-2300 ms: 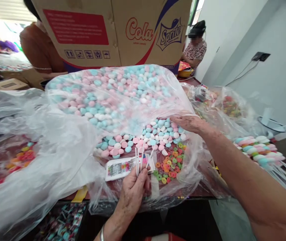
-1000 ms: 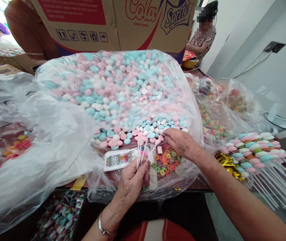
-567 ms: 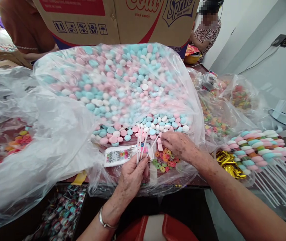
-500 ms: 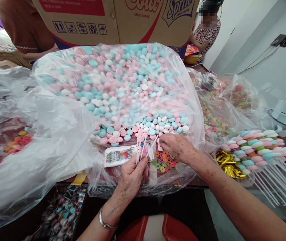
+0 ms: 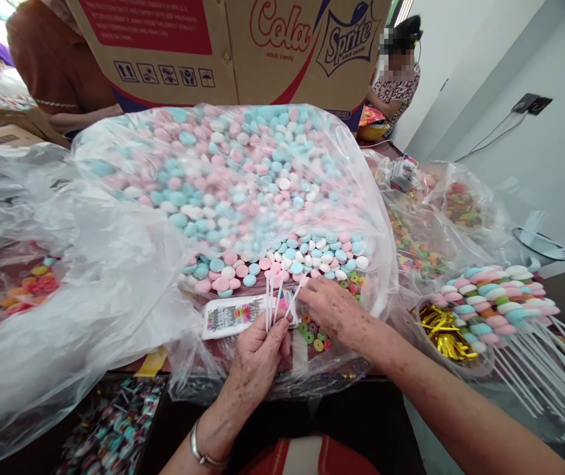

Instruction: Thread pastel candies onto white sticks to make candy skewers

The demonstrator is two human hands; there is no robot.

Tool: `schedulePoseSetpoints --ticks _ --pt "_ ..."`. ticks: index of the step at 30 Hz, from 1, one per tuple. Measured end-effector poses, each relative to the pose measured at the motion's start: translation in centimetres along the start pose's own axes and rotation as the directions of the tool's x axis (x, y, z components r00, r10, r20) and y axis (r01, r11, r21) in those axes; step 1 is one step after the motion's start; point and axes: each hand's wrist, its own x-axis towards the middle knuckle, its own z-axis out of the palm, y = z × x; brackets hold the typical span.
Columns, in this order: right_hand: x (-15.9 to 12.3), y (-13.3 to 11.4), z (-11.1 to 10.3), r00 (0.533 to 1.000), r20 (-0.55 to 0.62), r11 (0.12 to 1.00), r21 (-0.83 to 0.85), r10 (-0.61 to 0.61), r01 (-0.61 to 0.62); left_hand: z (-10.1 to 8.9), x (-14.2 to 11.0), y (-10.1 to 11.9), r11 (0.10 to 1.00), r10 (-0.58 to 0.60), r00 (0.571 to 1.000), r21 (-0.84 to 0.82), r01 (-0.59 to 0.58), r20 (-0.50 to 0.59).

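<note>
Low at frame centre, the left hand [image 5: 257,359] pinches white sticks [image 5: 267,309]; the right hand [image 5: 336,311] (grip hidden, cannot tell) partly hides gummy rings [image 5: 314,334]

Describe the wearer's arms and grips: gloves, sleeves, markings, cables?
Left grip: five-fingered, no glove; a slim, shiny silver-coloured bangle circles the wrist. Right grip: no glove, nothing visible on the wrist. Both forearms are bare as far as the view shows; no sleeves in frame. No cables or printed markings seen on either arm.
</note>
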Motion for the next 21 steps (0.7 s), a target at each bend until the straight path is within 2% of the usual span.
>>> schedulePoseSetpoints --ticks 3,6,8,13,18,21 --pt "0.2 1.6 -0.8 0.993 -0.036 0.981 0.164 0.115 -0.107 0.0 -0.2 0.1 1.000 -0.008 1.000 -0.005 0.008 0.008" --pt "0.7 2.9 -1.4 0.968 -0.100 0.959 0.188 0.232 -0.211 0.1 -0.2 0.2 1.000 -0.013 1.000 -0.013 0.013 0.007" --pt "1.1 3.0 -1.4 0.972 -0.069 0.969 0.126 0.223 -0.213 0.1 -0.2 0.2 1.000 -0.015 1.000 -0.014 0.015 0.002" --pt "1.9 2.0 -0.7 0.978 0.111 0.984 -0.019 0.178 -0.177 0.2 -0.2 0.5 1.000 -0.005 1.000 -0.012 0.005 0.017" --pt "1.6 2.1 -0.6 0.989 0.094 0.992 -0.050 0.117 -0.113 0.2 -0.3 0.7 1.000 0.007 1.000 -0.006 -0.007 0.021" --pt "0.9 2.2 -1.2 0.991 -0.002 0.991 -0.004 0.136 -0.136 0.2 -0.4 0.5 1.000 0.006 1.000 -0.020 -0.005 0.017"
